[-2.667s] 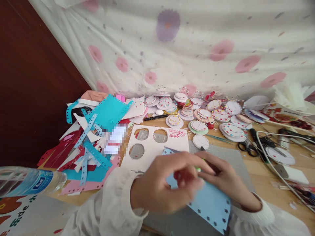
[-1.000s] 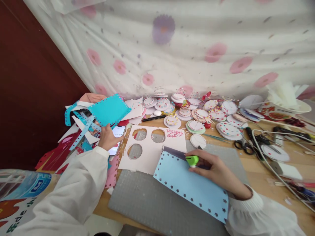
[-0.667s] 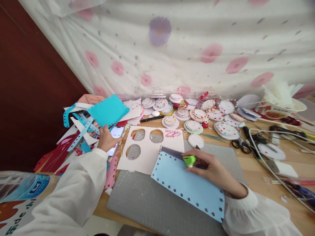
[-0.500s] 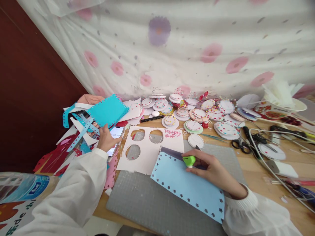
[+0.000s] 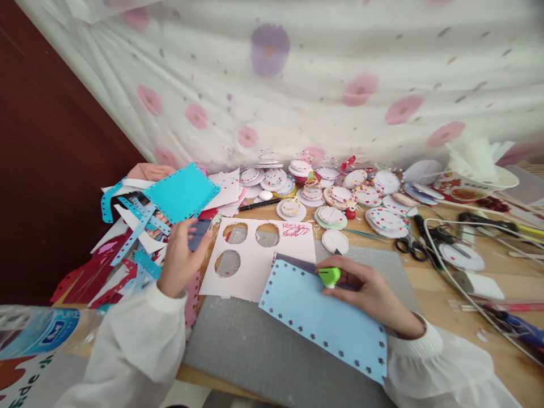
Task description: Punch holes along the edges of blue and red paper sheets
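Here: green tool [image 5: 328, 276], right of centre, clamped in grip of right hand [image 5: 366, 292]; punched blue sheet [image 5: 314, 317], lower centre, likely light, creasable, best held by edges; left hand [image 5: 179, 262], grip closed round phone [image 5: 198, 233].

The left hand [image 5: 183, 255] covers part of the phone [image 5: 198, 233], and the right hand [image 5: 365, 292] hides part of the green punch [image 5: 328, 276]. The bottle [image 5: 36, 334] is cut off by the left edge; both white sleeves [image 5: 144, 340] run out at the bottom. Lettering on the paper bowl [image 5: 474, 184] (far right) is too small to read.
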The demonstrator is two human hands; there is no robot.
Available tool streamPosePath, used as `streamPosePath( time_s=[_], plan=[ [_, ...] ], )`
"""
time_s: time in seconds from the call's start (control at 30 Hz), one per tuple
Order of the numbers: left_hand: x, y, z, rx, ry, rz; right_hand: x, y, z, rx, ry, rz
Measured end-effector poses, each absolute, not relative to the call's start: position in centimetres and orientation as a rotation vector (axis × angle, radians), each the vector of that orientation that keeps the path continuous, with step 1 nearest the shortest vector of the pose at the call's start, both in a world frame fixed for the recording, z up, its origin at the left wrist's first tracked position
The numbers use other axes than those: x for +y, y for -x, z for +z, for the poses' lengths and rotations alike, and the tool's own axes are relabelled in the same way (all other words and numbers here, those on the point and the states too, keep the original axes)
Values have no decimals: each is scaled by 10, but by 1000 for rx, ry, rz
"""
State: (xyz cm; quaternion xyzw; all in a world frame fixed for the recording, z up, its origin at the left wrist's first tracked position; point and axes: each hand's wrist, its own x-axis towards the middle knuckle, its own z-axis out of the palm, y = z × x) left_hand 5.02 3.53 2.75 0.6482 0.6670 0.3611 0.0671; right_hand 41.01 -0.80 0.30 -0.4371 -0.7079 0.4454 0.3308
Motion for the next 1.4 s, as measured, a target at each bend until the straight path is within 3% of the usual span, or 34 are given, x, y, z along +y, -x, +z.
streamPosePath(
  time_s=[0.17, 0.37, 0.67, 0.83, 1.03, 1.17, 1.4],
  plan=[
    [11, -127, 44, 1223, -1532, 858, -14, -408, 21, -1769, 1099, 1097],
    [17, -155, 41, 840, -1309, 555, -25, -410, 41, -1708, 1189, 1102],
    [31, -139, 26, 861, -1297, 501, 3, -384, 50, -1503, 1089, 1707],
    [36, -131, -1, 841, -1150, 511, 22, -375, 52, -1767, 1135, 1968],
    [40, -130, -18, 828, -1057, 434, 30, -380, 66, -2251, 1300, 1732],
    [41, -132, -18, 796, -1022, 376, 30, -385, 64, -2537, 1176, 1527],
    [42, -130, -17, 789, -995, 348, 35, -387, 58, -2582, 1180, 1586]
  ],
)
